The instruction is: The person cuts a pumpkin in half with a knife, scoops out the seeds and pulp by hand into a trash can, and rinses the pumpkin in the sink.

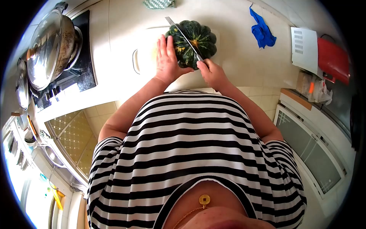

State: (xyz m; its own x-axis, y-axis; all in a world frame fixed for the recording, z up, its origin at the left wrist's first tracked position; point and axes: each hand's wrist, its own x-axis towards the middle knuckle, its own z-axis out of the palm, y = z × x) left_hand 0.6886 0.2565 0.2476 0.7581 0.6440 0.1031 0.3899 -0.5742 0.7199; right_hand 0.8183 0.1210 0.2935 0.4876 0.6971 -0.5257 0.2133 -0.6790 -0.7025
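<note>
A dark green ribbed pumpkin point(207, 40) with yellowish streaks sits on a pale cutting board point(146, 47), whose handle loop points left. My left hand point(166, 63) holds the pumpkin's near left side, its fingers stretched along the rind and its thumb along the front. In my right hand point(214, 75) is the handle of a knife point(183, 36). The long blade lies diagonally across the pumpkin's top, passing close to the stem, with its tip beyond the far left edge. How deep the edge sits in the rind, if at all, I cannot tell.
A lidded pot point(51, 49) stands on the black stove point(85, 49) at left. A blue cloth point(263, 32) lies on the counter at right, near a white and red appliance point(331, 57). A patterned cloth point(159, 3) is at the far edge.
</note>
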